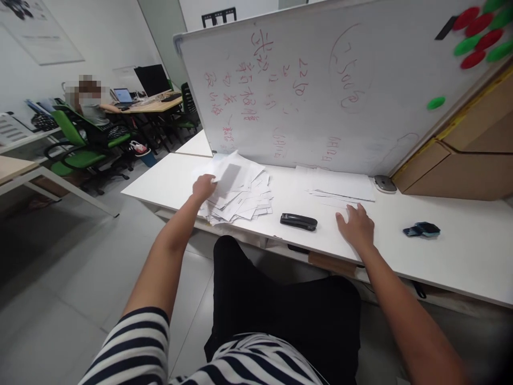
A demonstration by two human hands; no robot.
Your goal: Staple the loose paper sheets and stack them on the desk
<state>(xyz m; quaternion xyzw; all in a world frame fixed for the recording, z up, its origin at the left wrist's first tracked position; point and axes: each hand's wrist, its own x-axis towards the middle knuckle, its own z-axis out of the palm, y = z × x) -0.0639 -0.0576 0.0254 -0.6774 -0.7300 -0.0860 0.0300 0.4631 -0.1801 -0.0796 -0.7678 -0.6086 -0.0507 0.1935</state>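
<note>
My left hand [204, 188] is closed on the edge of a white sheet of paper [239, 170], which casts a shadow over a messy pile of papers [236, 206]. The pile fans out in loose, overlapping sheets near the table's front edge. My right hand [357, 227] rests palm down with its fingers apart, at the near edge of a flatter stack of papers [340, 184]. Whether its fingertips touch the sheets, I cannot tell. Between my hands lies a black stapler [298, 221]. Nothing is held in the right hand.
A whiteboard [296, 91] with red writing leans along the back of the white table [460, 262]. Cardboard boxes [457, 171], a small grey device [385, 184] and a dark watch-like object [421, 230] are on the right. Another person [94, 109] sits far left beside green chairs [72, 139].
</note>
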